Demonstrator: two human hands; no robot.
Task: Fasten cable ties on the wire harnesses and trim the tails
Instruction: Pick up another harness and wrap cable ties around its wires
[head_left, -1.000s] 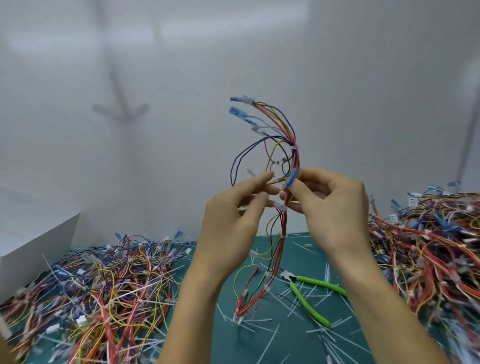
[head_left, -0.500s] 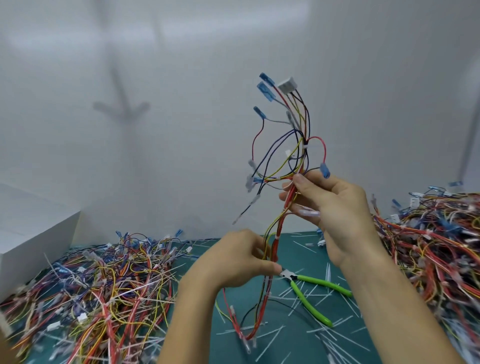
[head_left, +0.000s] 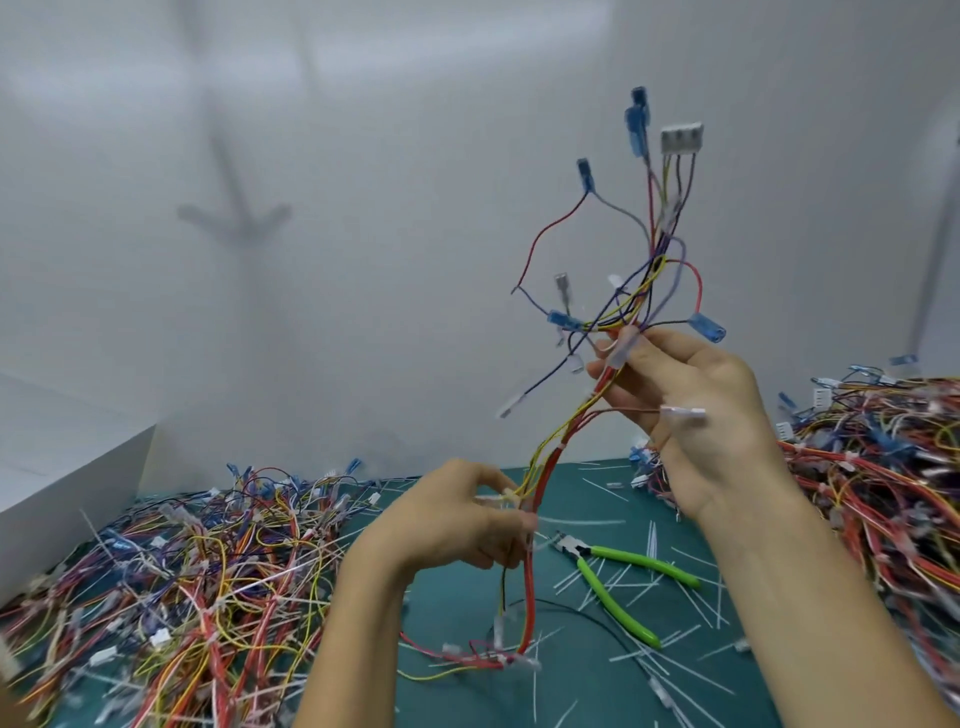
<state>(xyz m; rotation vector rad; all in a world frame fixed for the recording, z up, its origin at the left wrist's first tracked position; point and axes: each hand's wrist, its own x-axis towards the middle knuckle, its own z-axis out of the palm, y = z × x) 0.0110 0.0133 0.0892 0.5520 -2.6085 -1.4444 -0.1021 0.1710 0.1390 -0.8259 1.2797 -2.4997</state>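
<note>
wire harness (head_left: 528, 603) held upright above the table (head_left: 571, 696), lower end down on it | right hand (head_left: 696, 415): upper bundle gripped in curled fingers, connectors fanned above | left hand (head_left: 457, 519): wires pinched lower down | green-handled cutters (head_left: 618, 577) laid on table just right of harness | harness piles heaped either side

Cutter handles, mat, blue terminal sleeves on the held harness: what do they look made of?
Cutter handles: glossy lime green, likely plastic or rubber grip sleeves. Mat: matte teal, flat, probably rubber or vinyl. Blue terminal sleeves on the wire harness: translucent blue with a sheen, likely soft plastic insulation.
</note>
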